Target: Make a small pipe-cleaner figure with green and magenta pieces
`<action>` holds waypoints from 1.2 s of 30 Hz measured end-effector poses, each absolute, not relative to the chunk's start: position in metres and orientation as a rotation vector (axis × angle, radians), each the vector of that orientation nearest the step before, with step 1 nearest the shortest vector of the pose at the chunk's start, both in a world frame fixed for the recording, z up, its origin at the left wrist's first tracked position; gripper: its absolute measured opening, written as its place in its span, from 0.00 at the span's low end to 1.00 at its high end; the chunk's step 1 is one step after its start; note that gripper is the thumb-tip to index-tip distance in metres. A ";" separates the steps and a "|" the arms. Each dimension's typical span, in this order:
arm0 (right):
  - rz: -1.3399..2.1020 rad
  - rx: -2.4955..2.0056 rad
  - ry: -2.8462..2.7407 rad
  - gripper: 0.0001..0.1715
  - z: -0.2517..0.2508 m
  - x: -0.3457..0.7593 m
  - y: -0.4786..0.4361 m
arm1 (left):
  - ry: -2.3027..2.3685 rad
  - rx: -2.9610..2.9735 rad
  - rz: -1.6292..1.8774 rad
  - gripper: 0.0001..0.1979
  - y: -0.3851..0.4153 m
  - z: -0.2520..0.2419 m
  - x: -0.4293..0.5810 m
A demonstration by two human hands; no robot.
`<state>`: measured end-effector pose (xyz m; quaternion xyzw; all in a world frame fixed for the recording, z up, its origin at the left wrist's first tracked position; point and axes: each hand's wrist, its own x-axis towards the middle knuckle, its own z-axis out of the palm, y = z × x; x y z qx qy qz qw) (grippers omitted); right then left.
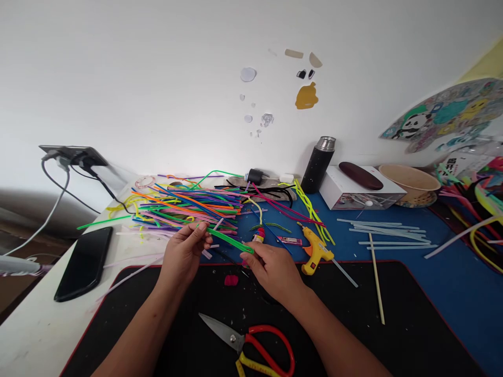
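Note:
Several green pipe cleaners stretch between my two hands, above the far part of the black mat. One end is pinched in the fingers of my left hand. My right hand grips the other end between thumb and fingers. Behind the left hand lies a large pile of coloured pipe cleaners. Just past my right hand a small red and yellow piece is partly hidden. Below the hands, a dark pink scrap rests on the mat, and scissors with red handles lie nearer to me.
A yellow glue gun lies right of my hands, with glue sticks and a wooden stick beyond. A black thermos and a white box stand by the wall. At left are a phone and plugged cables.

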<state>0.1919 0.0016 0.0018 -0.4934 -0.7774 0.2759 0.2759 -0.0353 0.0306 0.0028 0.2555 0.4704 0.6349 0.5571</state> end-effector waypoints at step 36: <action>0.716 -1.277 -2.141 0.24 0.000 0.192 0.003 | 1.075 0.577 1.504 0.17 0.031 -0.003 -0.037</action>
